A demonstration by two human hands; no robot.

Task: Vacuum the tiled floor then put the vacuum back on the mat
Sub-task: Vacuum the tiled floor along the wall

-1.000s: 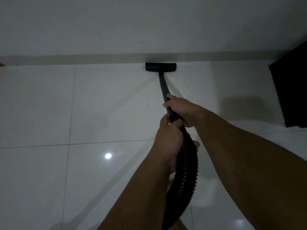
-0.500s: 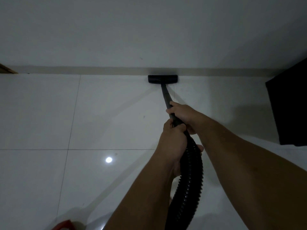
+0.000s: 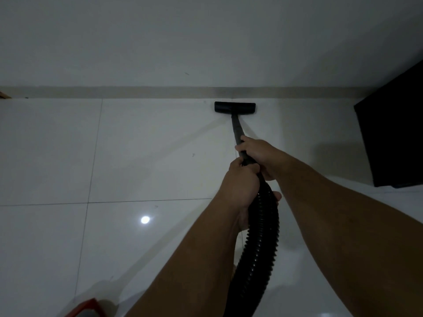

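Note:
The black floor nozzle (image 3: 234,107) lies flat on the white tiled floor (image 3: 148,152), close to the beige skirting at the wall. Its black wand (image 3: 237,129) runs back towards me. My right hand (image 3: 258,154) grips the wand farther forward. My left hand (image 3: 240,186) grips it just behind, where the ribbed black hose (image 3: 258,248) begins. The hose curves down between my forearms and leaves the view at the bottom. No mat is in view.
A dark piece of furniture (image 3: 393,138) stands at the right against the wall. A red-edged object (image 3: 88,307) shows at the bottom left corner. A ceiling light glints on the tile (image 3: 145,219). A bit of wood (image 3: 4,94) sits at the far left wall.
The view has tilted down, so the nozzle and wall sit lower in frame. The nozzle has come slightly away from the skirting. The red-edged object has come into view at the bottom left.

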